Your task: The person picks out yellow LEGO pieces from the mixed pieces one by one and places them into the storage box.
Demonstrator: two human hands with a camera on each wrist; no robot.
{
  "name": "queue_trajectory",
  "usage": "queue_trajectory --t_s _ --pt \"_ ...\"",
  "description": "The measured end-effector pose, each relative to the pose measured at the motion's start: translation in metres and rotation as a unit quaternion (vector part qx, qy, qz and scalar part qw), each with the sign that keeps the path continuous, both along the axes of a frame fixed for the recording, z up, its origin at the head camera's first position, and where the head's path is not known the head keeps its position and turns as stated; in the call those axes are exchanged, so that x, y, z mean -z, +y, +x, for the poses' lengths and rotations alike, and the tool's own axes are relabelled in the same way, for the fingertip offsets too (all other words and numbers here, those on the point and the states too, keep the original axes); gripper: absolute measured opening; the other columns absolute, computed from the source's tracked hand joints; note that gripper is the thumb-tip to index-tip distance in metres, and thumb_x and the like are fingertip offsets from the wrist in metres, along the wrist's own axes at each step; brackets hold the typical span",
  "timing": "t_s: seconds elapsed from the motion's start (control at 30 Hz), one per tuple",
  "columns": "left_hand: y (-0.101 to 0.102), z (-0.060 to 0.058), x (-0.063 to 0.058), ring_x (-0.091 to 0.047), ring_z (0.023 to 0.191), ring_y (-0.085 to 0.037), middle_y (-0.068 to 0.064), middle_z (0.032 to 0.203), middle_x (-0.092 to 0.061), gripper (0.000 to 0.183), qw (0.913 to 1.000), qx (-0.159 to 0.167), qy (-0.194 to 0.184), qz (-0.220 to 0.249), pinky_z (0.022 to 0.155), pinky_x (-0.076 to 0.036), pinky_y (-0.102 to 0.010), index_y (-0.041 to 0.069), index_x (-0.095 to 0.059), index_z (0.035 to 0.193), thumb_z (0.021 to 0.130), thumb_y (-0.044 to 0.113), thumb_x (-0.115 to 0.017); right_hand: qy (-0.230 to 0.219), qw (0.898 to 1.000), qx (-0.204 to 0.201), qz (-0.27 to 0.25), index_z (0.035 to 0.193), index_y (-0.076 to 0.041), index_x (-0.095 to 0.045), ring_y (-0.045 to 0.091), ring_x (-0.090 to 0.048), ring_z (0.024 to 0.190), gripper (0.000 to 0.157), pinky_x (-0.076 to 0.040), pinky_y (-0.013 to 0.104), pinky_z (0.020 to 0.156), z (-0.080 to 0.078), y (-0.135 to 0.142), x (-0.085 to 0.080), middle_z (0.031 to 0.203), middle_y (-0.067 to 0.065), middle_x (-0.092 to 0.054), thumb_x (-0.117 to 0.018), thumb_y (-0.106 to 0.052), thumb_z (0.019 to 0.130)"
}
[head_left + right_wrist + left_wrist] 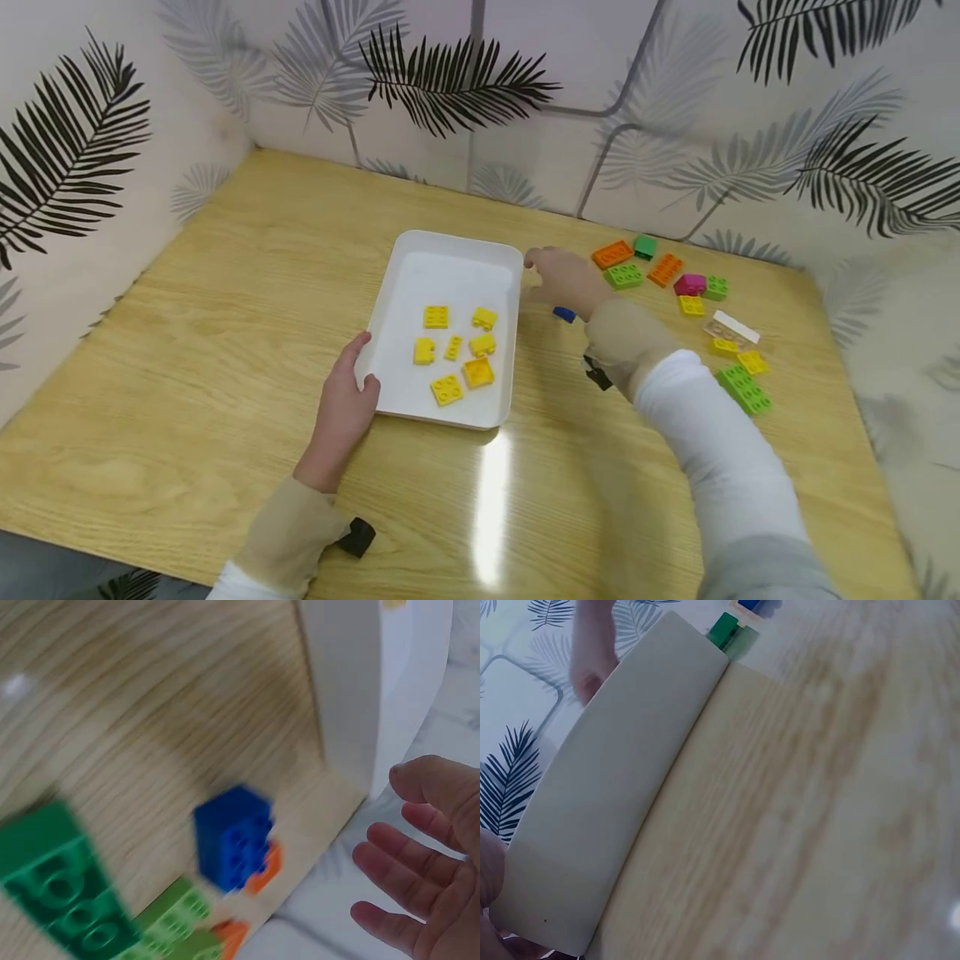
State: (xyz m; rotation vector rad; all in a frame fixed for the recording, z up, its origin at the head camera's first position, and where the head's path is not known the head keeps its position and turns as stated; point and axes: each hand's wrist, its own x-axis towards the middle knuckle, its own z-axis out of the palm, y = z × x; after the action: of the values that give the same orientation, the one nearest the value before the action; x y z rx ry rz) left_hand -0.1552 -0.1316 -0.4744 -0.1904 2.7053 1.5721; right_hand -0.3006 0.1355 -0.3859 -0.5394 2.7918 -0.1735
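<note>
Right hand (450, 885), loosely splayed, just beside the white tray (347, 682)

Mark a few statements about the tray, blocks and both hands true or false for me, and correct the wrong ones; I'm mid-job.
1. The left hand holds the tray. True.
2. The right hand grips a blue block. False: that hand holds nothing; the blue block lies on the table.
3. All the blocks in the tray are yellow. True.
4. The white block is inside the tray. False: it lies on the table, right of the tray.
5. No yellow blocks remain outside the tray. False: some yellow blocks lie on the table near the white block.
</note>
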Motion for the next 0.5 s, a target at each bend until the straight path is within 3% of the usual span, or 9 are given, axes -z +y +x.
queue_trajectory --t_s 0.3,0.4,0.5 --pt "0.004 0.000 -0.001 -0.019 0.132 -0.026 -0.014 0.144 -0.025 0.054 1.0000 0.005 -0.007 0.004 0.105 -0.020 -0.041 0.003 -0.028 0.138 0.086 -0.004 -0.040 0.010 0.992 0.125 -0.006 0.119 0.008 -0.047 0.040 -0.050 0.101 0.042 -0.045 0.049 0.078 0.015 0.109 0.000 0.117 0.027 -0.049 -0.058 -0.011 0.083" --pt "0.004 0.000 0.000 -0.019 0.132 -0.026 -0.013 0.144 -0.025 0.054 0.9999 0.003 -0.010 -0.001 0.105 -0.020 -0.041 0.004 -0.028 0.138 0.086 -0.003 -0.040 0.021 0.985 0.171 -0.008 0.109 0.011 -0.049 0.039 -0.053 0.089 0.036 -0.045 0.049 0.071 0.025 0.150 0.004 0.107 0.029 -0.052 -0.056 -0.011 0.082" --pt "0.004 0.000 0.000 -0.019 0.132 -0.027 -0.014 0.144 -0.025 0.054 0.9999 -0.002 -0.010 -0.005 0.105 -0.020 -0.041 0.004 -0.028 0.138 0.086 -0.002 -0.040 0.040 0.978 0.205 -0.012 0.087 0.011 -0.052 0.030 -0.050 0.066 0.022 -0.044 0.040 0.058 0.036 0.184 0.012 0.082 0.024 -0.054 -0.055 -0.010 0.080"
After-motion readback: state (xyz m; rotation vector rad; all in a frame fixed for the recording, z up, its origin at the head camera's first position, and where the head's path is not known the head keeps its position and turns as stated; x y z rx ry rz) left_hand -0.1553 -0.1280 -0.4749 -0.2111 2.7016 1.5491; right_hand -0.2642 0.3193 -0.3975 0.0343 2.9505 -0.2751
